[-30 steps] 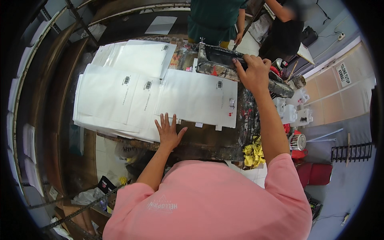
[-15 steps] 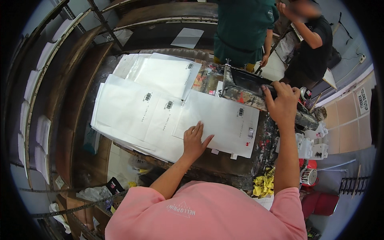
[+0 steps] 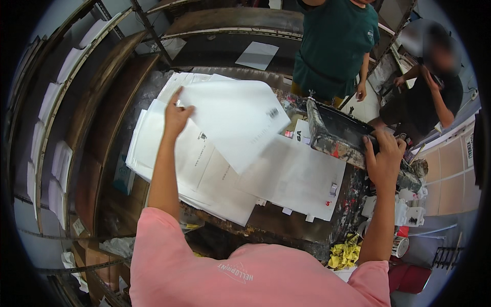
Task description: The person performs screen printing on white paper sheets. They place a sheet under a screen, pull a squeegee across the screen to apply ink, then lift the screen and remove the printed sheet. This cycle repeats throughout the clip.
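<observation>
My left hand (image 3: 178, 113) pinches the left edge of a white paper sheet (image 3: 230, 110), which is lifted, curved and tilted over the table, with a small barcode near its right corner. Under and left of it lies a stack of white printed sheets (image 3: 197, 174). My right hand (image 3: 384, 153) is wrapped round the near edge of a raised, ink-stained screen printing frame (image 3: 332, 140). Below the frame another white sheet (image 3: 302, 176) lies flat on the stained table (image 3: 286, 227), shaded by the lifted sheet, with a small red mark near its right edge.
Metal racks (image 3: 76, 61) with paper stacks stand at the left. A person in a green shirt (image 3: 335, 48) stands across the table, another in black (image 3: 429, 97) at the far right. Crumpled yellow paper (image 3: 345, 251) lies by the table's near right corner.
My left hand has moved from the sheet under the frame to the far left and now lifts a sheet. My right hand stays on the frame. The view has shifted slightly.
</observation>
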